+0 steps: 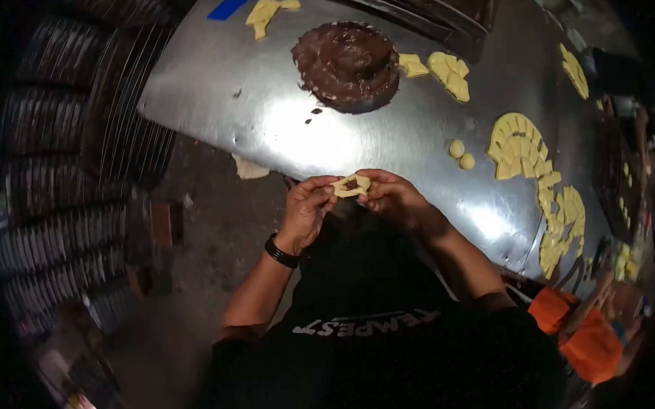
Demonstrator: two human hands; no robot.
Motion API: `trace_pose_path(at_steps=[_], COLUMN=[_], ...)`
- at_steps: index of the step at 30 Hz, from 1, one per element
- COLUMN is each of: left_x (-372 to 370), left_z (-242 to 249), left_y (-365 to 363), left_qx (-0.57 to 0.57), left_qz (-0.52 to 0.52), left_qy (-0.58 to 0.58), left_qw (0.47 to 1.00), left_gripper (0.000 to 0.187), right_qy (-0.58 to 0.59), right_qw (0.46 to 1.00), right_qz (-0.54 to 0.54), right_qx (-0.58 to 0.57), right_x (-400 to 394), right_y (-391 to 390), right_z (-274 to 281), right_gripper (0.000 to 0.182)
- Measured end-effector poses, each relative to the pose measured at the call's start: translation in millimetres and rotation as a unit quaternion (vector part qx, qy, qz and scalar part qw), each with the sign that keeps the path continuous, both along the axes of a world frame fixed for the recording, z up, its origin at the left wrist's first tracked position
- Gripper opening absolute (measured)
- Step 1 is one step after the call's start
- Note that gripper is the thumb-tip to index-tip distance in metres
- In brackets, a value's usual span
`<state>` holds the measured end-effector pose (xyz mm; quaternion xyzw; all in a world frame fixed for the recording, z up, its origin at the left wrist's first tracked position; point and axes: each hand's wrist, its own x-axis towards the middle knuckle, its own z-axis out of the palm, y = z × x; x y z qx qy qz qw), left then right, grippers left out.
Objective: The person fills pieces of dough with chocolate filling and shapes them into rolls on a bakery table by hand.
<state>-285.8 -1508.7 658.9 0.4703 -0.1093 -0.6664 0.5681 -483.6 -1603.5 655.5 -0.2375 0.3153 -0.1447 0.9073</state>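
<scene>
Between my two hands is a small piece of yellow dough (351, 186) with dark brown filling in its middle. My left hand (309, 204) pinches its left edge, a dark band around the wrist. The fingers of my right hand (393, 196) close on its right edge. Both hands hold it just off the near edge of the metal table (223, 93). Beyond them a large mound of chocolate-brown paste (350, 65) sits on the table. Two dough balls (461, 155) lie to the right of the hands.
Cut dough pieces (517, 146) lie in a fan on the right, with more dough (561, 223) nearer. Other pieces (449, 75) and a blue strip (230, 4) lie farther back. Tray racks (62, 159) stand left. A person in orange (589, 343) is at the right.
</scene>
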Motion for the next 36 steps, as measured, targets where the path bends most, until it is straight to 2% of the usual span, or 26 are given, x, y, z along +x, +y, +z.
trace_pose_path(at_steps=[1,3,4,5,8,9,13,16,19,20,24,25,27,28,29,30,32,33,36], left_x=[-13.3,-46.5,-59.9,-67.3,-67.2,-61.1,-40.6,-12.7,29.1,43.5,87.1,91.2,106.6,111.0,115.7,120.4,118.8,109.7,80.6], left_z=[-1.4,3.2,9.6,12.9,18.1,18.9,49.1,61.1,62.6,62.4,57.9,60.4,59.8,61.5,63.7,58.4,31.3,35.6,34.1], left_y=[7.5,13.2,12.8,10.9,5.9,5.1,20.6,42.3,70.6,79.5,111.2,118.7,134.5,139.4,143.9,147.1,134.3,127.7,110.1], left_qx=[0.008,-0.089,-0.140,-0.151,-0.203,-0.220,-0.222,-0.264,-0.271,-0.268,-0.246,-0.243,-0.224,-0.217,-0.209,-0.148,-0.094,-0.071,-0.103], left_qz=[0.025,0.060,0.071,0.081,0.092,0.095,0.086,0.113,0.109,0.103,0.110,0.118,0.067,0.063,0.061,0.067,0.151,0.139,0.095], left_qy=[0.004,-0.203,-0.313,-0.334,-0.424,-0.427,-0.391,-0.443,-0.457,-0.467,-0.511,-0.515,-0.486,-0.449,-0.411,-0.372,-0.213,-0.154,0.084], left_qw=[1.000,0.973,0.937,0.927,0.878,0.872,0.889,0.849,0.840,0.837,0.816,0.814,0.842,0.865,0.885,0.914,0.961,0.976,0.987], left_gripper=[0.019,0.022,0.024,0.031,0.032,0.031,0.034,0.041,0.050,0.053,0.056,0.053,0.050,0.045,0.040,0.034,0.038,0.051,0.057], right_qy=[-0.002,0.130,0.182,0.151,0.190,0.157,0.155,0.159,0.083,0.061,0.038,0.081,0.093,0.105,0.113,0.120,0.138,0.150,0.190], right_qw=[0.999,0.980,0.949,0.847,0.749,0.715,0.759,0.863,0.889,0.895,0.835,0.844,0.825,0.813,0.898,0.918,0.950,0.953,0.951], right_qz=[-0.028,0.050,0.078,0.013,0.029,0.003,-0.068,-0.083,-0.067,-0.056,-0.014,-0.002,0.034,0.046,0.058,0.047,0.025,0.036,0.012], right_qx=[0.047,-0.143,-0.247,-0.510,-0.634,-0.681,-0.628,-0.472,-0.445,-0.438,-0.548,-0.530,-0.557,-0.571,-0.421,-0.376,-0.278,-0.260,-0.244], right_x=[-9.5,-13.5,-12.4,-5.2,3.8,5.4,30.3,73.4,116.6,131.1,179.7,188.5,199.6,199.6,198.0,194.2,177.8,167.0,136.3], right_y=[4.0,4.8,5.7,7.0,-1.6,-4.2,11.8,38.8,54.8,59.8,82.2,86.6,84.0,80.2,77.9,75.8,74.7,73.2,74.5], right_z=[1.6,15.1,23.2,27.3,57.3,52.3,46.3,60.9,56.3,54.5,48.5,41.9,37.3,36.9,41.8,48.5,56.1,54.3,49.3], right_gripper=[0.048,0.041,0.039,0.035,0.029,0.023,0.017,0.013,0.016,0.017,0.020,0.021,0.021,0.020,0.021,0.021,0.021,0.022,0.023])
